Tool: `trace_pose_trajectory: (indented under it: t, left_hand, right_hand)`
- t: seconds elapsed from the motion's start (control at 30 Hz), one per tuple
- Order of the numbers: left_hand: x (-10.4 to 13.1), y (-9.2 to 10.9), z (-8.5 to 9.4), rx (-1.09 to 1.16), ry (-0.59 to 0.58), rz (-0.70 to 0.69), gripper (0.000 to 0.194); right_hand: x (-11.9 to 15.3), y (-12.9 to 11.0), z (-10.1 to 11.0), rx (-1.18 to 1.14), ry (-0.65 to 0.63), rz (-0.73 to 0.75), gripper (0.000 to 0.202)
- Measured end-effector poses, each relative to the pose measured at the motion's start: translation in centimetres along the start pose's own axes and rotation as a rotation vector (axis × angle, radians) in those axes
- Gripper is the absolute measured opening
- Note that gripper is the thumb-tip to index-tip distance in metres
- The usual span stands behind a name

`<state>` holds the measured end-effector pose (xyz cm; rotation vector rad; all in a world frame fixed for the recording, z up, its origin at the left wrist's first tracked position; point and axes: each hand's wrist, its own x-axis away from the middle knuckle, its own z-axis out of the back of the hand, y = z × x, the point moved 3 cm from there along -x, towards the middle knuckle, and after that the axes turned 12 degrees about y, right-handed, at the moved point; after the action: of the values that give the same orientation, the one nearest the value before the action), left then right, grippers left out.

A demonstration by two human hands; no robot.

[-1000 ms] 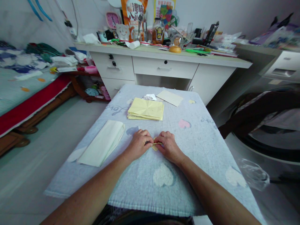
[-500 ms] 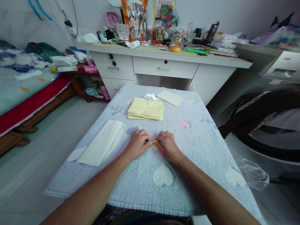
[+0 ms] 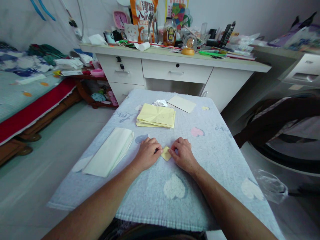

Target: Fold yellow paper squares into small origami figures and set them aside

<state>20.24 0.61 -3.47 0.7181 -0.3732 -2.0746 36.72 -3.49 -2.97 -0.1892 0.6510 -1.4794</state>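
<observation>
Between my two hands lies a small folded piece of yellow paper (image 3: 166, 153), roughly diamond-shaped, on the cloth-covered table. My left hand (image 3: 149, 152) pinches its left corner between thumb and fingers. At the opposite corner, my right hand (image 3: 183, 155) holds the paper with thumb and curled fingers. Beyond the hands sits a stack of yellow paper sheets (image 3: 156, 115), the top one creased. To the left is a folded pale-green sheet bundle (image 3: 110, 152).
A cream card (image 3: 182, 104) and a crumpled white wrapper (image 3: 160, 103) lie at the table's far end. Behind stands a white desk (image 3: 177, 75) crowded with jars and stationery. A washing machine (image 3: 300, 71) is on the right, a bed (image 3: 37, 96) on the left.
My right hand has moved slightly right, and its fingers have lifted off the paper's top. The small yellow paper now lies flatter and shows more of its surface. My left hand stays put.
</observation>
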Motion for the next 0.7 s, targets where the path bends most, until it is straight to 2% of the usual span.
trace_pose_trajectory:
  t: [0.27, 0.47, 0.6, 0.7]
  left_hand:
    - [0.21, 0.06, 0.08, -0.141, 0.022, 0.020, 0.014]
    - [0.28, 0.01, 0.09, -0.164, 0.016, 0.025, 0.012]
    - [0.17, -0.06, 0.20, -0.114, 0.038, 0.046, 0.005]
    - [-0.05, -0.11, 0.46, 0.009, 0.055, 0.052, 0.012]
  right_hand:
    - [-0.09, 0.11, -0.23, 0.090, -0.014, -0.024, 0.018]
    - [0.00, -0.05, -0.25, 0.123, -0.008, -0.026, 0.019]
    - [0.10, -0.22, -0.29, 0.157, 0.000, -0.016, 0.019]
    - [0.16, -0.29, -0.35, 0.170, 0.006, -0.007, 0.020]
